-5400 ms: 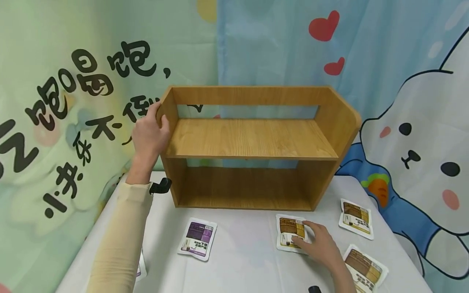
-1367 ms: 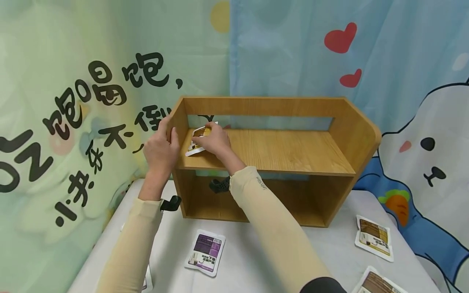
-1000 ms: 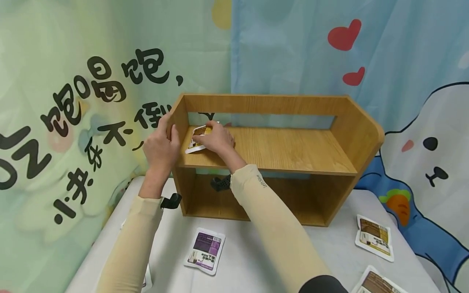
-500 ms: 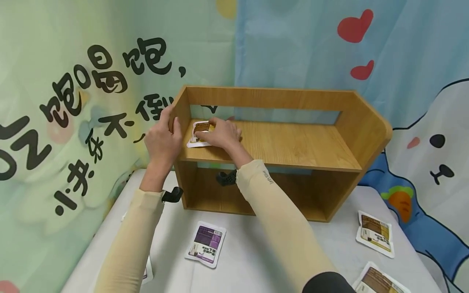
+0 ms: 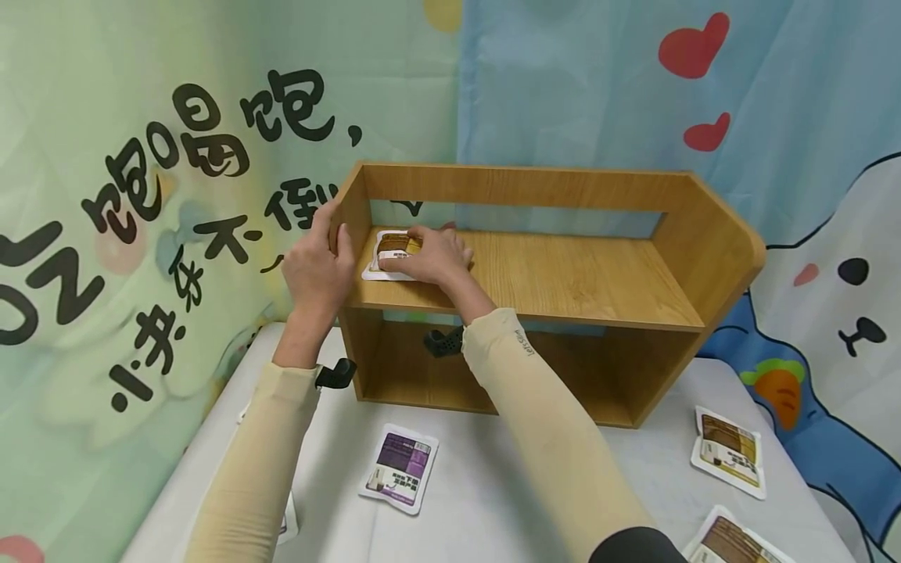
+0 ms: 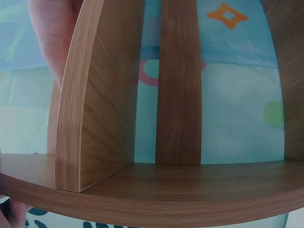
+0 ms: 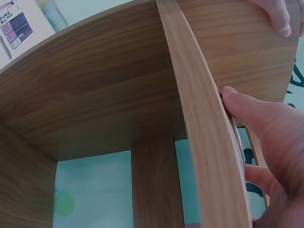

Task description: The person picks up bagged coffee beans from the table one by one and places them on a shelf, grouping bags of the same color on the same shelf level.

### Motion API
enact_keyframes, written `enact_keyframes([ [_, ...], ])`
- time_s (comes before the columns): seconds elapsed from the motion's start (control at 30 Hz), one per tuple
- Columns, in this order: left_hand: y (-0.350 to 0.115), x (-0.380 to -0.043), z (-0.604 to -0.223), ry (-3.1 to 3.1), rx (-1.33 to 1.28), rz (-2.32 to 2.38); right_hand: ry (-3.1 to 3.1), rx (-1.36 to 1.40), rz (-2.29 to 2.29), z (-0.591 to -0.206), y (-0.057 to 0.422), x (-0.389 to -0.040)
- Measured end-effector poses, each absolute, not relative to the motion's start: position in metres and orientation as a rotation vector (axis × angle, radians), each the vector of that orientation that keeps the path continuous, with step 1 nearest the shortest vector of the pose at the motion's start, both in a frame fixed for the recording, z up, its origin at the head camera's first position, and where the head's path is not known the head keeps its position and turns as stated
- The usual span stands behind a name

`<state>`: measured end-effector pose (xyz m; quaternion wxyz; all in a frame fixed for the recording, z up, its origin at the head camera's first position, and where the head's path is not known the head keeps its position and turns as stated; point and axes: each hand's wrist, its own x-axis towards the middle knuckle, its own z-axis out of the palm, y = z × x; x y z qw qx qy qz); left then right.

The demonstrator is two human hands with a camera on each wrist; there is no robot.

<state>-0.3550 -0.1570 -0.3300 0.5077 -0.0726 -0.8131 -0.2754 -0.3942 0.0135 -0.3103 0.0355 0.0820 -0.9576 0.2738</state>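
Observation:
A two-tier wooden shelf (image 5: 577,274) stands on the white table, open to the front. My left hand (image 5: 318,262) grips the upper edge of its left side panel, thumb on the inner side. On the upper board, against that left end, a white pouch with a brown and yellow label (image 5: 389,252) lies nearly flat. My right hand (image 5: 438,258) holds this pouch by its right part, the thumb over the front and the fingers at the right edge. In the right wrist view, the board's edge hides most of the pouch below my right thumb (image 7: 251,107).
A purple-labelled pouch (image 5: 400,469) lies on the table before the shelf; another pouch (image 5: 287,522) shows partly beside my left sleeve. Two brown-labelled pouches, one farther back (image 5: 729,452) and one nearer (image 5: 735,539), lie at the right. A printed curtain (image 5: 563,94) hangs behind.
My right hand has carried the brown-labelled pouch from the table to the upper board's left end. Over the last second the pouch has gone from tilted to nearly flat. My left hand keeps its grip.

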Motion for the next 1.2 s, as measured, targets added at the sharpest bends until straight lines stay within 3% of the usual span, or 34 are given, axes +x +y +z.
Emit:
enact_keyframes([
  [0.63, -0.157, -0.355, -0.330, -1.973, -0.190, -0.645, -2.904, 0.262, 0.832, -0.312, 0.021, -0.390],
  [1.2, -0.155, -0.353, -0.330, -1.983, -0.180, -0.653, -2.684, 0.492, 1.123, -0.316, 0.069, -0.316],
])
